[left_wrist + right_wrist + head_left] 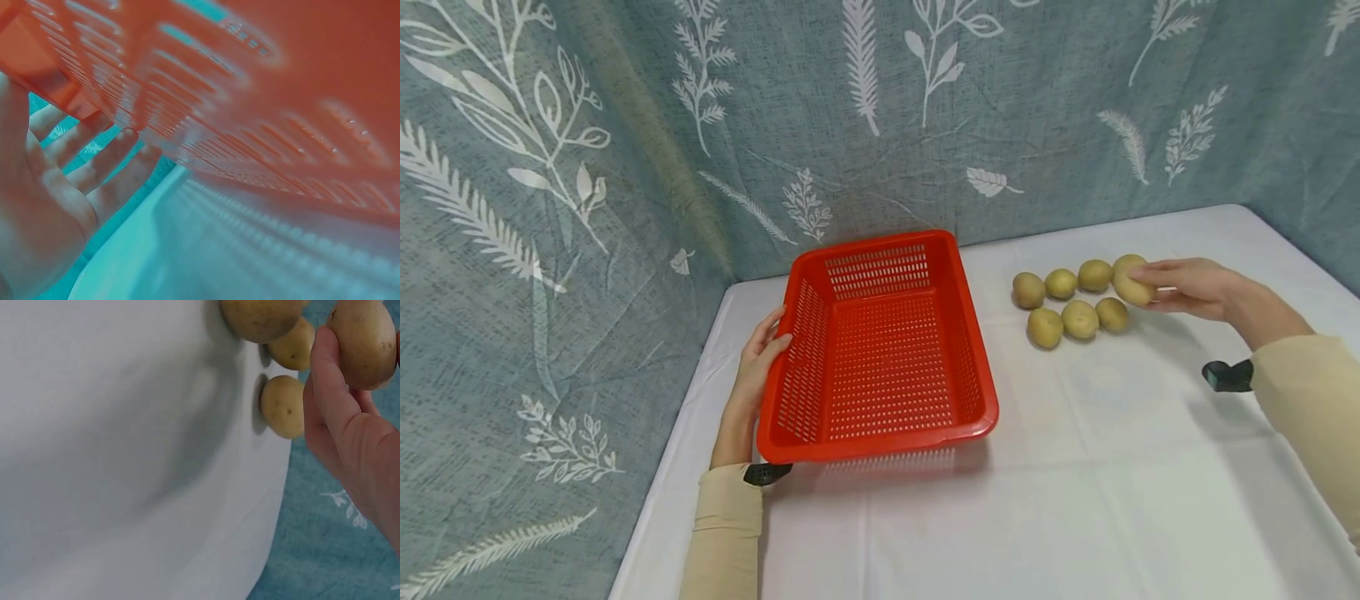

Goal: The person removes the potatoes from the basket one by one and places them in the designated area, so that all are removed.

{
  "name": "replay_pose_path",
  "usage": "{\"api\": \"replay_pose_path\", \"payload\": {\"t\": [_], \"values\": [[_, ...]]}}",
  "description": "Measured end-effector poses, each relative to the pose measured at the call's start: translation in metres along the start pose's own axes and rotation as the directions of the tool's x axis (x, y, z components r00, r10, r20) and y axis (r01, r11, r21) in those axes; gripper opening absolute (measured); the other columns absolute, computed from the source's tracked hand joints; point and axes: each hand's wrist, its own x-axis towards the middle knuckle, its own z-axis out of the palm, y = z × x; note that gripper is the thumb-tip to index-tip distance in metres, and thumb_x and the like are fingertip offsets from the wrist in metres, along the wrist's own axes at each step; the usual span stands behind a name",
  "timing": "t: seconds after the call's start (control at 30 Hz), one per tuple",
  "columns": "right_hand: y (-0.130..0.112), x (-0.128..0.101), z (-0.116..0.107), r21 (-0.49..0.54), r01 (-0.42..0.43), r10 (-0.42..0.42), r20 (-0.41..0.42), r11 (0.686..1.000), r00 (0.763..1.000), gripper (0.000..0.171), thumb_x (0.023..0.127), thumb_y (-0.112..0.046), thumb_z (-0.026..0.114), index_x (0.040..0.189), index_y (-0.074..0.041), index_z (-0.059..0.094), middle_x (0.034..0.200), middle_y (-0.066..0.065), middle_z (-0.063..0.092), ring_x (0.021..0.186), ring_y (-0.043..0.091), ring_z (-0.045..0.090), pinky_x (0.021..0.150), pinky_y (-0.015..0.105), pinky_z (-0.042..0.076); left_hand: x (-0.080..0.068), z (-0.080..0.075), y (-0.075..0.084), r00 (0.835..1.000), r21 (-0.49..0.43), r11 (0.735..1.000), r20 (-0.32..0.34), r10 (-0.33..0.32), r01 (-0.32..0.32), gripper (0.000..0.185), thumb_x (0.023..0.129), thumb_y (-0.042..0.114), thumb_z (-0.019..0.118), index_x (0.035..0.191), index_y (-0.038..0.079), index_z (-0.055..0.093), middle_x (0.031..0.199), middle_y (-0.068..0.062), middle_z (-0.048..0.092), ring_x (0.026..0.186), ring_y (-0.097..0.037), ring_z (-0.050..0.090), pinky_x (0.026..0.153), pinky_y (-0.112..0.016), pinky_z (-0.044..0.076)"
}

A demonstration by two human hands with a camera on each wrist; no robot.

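Note:
A red slotted basket sits at the middle of the white table, its left side raised a little. My left hand holds its left rim, thumb on top; the fingers lie against the outer wall of the basket. To the right, my right hand pinches a yellow potato at the right end of a cluster. In the right wrist view that potato is held above the cloth beside my thumb.
Several more potatoes lie in two rows on the white tablecloth, right of the basket. A blue-grey leaf-print curtain closes off the back and left. The table's left edge runs just beside my left sleeve.

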Motion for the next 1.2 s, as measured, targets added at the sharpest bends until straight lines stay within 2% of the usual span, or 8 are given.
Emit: {"api": "replay_pose_path", "payload": {"t": [0.2, 0.33, 0.4, 0.6, 0.93, 1.13, 1.2], "values": [[0.011, 0.001, -0.004, -0.003, -0.022, 0.022, -0.026, 1.000, 0.999, 0.081, 0.100, -0.028, 0.049, 0.146, 0.011, -0.004, 0.142, 0.020, 0.019, 0.085, -0.003, 0.053, 0.091, 0.029, 0.046, 0.000, -0.001, -0.001, 1.000, 0.006, 1.000, -0.004, 0.008, -0.008, 0.051, 0.103, 0.014, 0.043, 0.151, 0.011, 0.026, 0.139, -0.011, 0.038, 0.101, -0.015, 0.054, 0.076, -0.023, 0.050], [0.018, 0.001, -0.006, 0.013, -0.045, 0.045, -0.025, 0.999, 0.999, 0.083, 0.099, -0.030, 0.051, 0.147, 0.009, -0.005, 0.147, 0.022, 0.011, 0.085, -0.004, 0.053, 0.092, 0.028, 0.045, -0.001, -0.001, 0.000, 1.000, 0.007, 1.000, -0.007, 0.002, -0.002, 0.051, 0.103, 0.015, 0.042, 0.151, 0.012, 0.026, 0.137, -0.010, 0.039, 0.100, -0.014, 0.056, 0.075, -0.023, 0.050], [0.021, 0.001, -0.007, 0.013, -0.049, 0.049, -0.026, 0.999, 0.998, 0.085, 0.099, -0.032, 0.052, 0.148, 0.009, -0.004, 0.147, 0.022, 0.012, 0.085, -0.004, 0.053, 0.091, 0.026, 0.046, -0.002, -0.001, 0.000, 1.000, 0.006, 1.000, -0.007, -0.002, 0.002, 0.051, 0.103, 0.015, 0.042, 0.151, 0.012, 0.026, 0.136, -0.011, 0.039, 0.099, -0.013, 0.056, 0.075, -0.023, 0.050], [0.031, 0.002, -0.009, -0.022, -0.037, 0.035, -0.057, 0.999, 0.998, 0.082, 0.098, -0.032, 0.053, 0.147, 0.013, 0.004, 0.131, 0.014, 0.032, 0.085, -0.004, 0.052, 0.087, 0.025, 0.047, -0.002, -0.001, -0.001, 1.000, 0.002, 1.000, -0.008, -0.005, 0.005, 0.051, 0.103, 0.015, 0.042, 0.151, 0.011, 0.025, 0.134, -0.010, 0.039, 0.098, -0.013, 0.056, 0.075, -0.023, 0.051], [0.036, 0.001, -0.007, -0.136, -0.034, 0.017, -0.128, 0.990, 0.992, 0.085, 0.096, -0.037, 0.056, 0.145, 0.015, 0.011, 0.119, 0.011, 0.041, 0.081, -0.005, 0.051, 0.083, 0.024, 0.049, -0.002, 0.000, -0.001, 1.000, 0.006, 1.000, 0.006, -0.004, 0.004, 0.052, 0.103, 0.015, 0.041, 0.151, 0.010, 0.024, 0.135, -0.012, 0.038, 0.098, -0.013, 0.056, 0.075, -0.023, 0.051], [0.037, 0.005, -0.008, -0.177, -0.043, 0.017, -0.149, 0.983, 0.989, 0.084, 0.096, -0.037, 0.056, 0.144, 0.016, 0.011, 0.132, 0.026, 0.033, 0.079, -0.004, 0.050, 0.081, 0.025, 0.050, -0.002, 0.001, -0.001, 1.000, 0.002, 1.000, 0.003, -0.005, 0.005, 0.051, 0.103, 0.015, 0.041, 0.151, 0.011, 0.024, 0.137, -0.011, 0.037, 0.099, -0.013, 0.056, 0.075, -0.023, 0.050], [0.037, 0.004, -0.006, -0.195, -0.045, 0.013, -0.160, 0.980, 0.987, 0.084, 0.095, -0.036, 0.057, 0.144, 0.016, 0.013, 0.131, 0.026, 0.035, 0.079, -0.004, 0.050, 0.080, 0.024, 0.050, -0.002, 0.001, -0.001, 1.000, -0.001, 1.000, 0.000, -0.009, 0.009, 0.051, 0.103, 0.015, 0.041, 0.151, 0.011, 0.024, 0.136, -0.011, 0.038, 0.100, -0.013, 0.055, 0.075, -0.023, 0.050]]}}
